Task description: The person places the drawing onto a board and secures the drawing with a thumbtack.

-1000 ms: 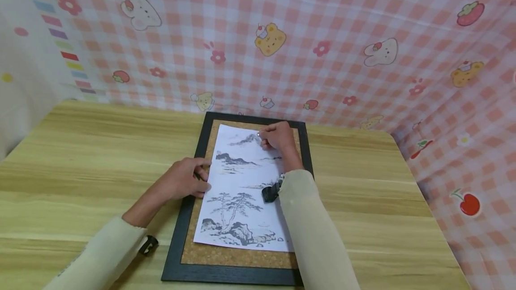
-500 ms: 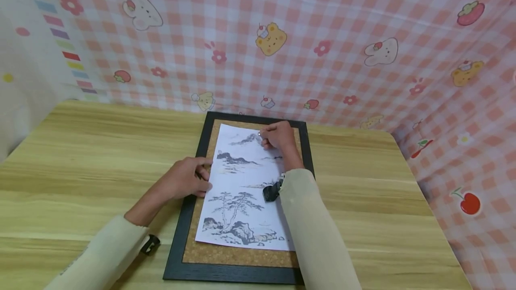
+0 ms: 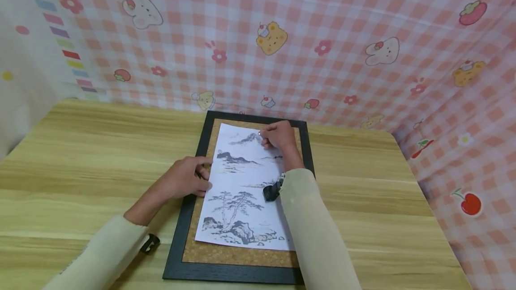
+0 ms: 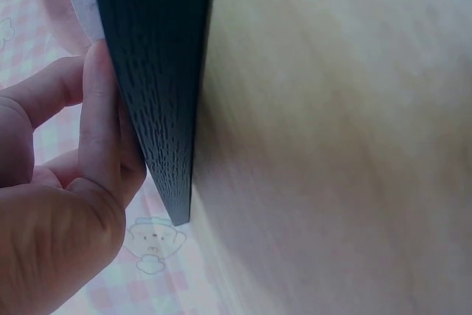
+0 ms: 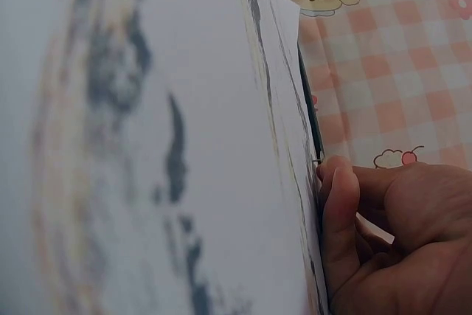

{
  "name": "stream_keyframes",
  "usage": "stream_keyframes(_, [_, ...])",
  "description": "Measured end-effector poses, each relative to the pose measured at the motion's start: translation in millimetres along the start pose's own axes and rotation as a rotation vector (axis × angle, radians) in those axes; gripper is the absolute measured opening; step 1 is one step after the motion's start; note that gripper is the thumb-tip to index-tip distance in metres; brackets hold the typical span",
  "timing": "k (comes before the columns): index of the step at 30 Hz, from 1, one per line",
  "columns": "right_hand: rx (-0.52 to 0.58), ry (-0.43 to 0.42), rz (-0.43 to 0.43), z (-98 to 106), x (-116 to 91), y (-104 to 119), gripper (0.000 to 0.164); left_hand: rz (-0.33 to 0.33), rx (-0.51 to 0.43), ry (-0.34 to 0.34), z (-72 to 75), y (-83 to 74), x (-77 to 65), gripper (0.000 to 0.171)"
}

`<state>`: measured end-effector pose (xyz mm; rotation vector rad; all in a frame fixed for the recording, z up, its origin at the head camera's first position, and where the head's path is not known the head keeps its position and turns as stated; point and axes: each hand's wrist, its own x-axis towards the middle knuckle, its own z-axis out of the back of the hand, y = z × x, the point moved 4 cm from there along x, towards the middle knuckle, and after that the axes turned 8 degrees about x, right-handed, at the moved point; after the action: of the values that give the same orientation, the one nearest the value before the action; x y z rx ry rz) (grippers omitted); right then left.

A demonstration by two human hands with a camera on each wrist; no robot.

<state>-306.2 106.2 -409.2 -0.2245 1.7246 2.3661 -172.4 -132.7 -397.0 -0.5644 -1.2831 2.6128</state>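
Note:
A white paper sheet (image 3: pixel 234 178) printed with an ink landscape lies on a cork board (image 3: pixel 238 257) with a black frame (image 3: pixel 230 273). My left hand (image 3: pixel 186 178) reaches over the frame's left side, its thumb and forefinger tips on the paper's left edge. Those fingers show slightly bent beside the frame in the left wrist view. Near the paper's upper right, my right hand (image 3: pixel 280 138) pinches a small pin (image 5: pixel 318 160) between thumb and forefinger. Its thin shaft shows at the fingertips in the right wrist view. This hand and forearm hide the paper's right edge.
The board lies on a light wooden table (image 3: pixel 371 205), its far end close to a pink checked cloth (image 3: pixel 242 57) hung behind. More of this cloth hangs along the table's right side. Black wrist cameras show at both sleeves.
Both hands stay in place, the left at the paper's edge and the right pinching the pin. Only a very slight shift of the whole view shows.

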Motion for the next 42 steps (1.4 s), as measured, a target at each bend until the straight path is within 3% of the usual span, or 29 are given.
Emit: stream_keyframes(42, [0.002, 0.001, 0.001, -0.9, 0.5, 0.3, 0.012, -0.010, 0.003, -0.002, 0.2, 0.9, 1.5, 0.065])
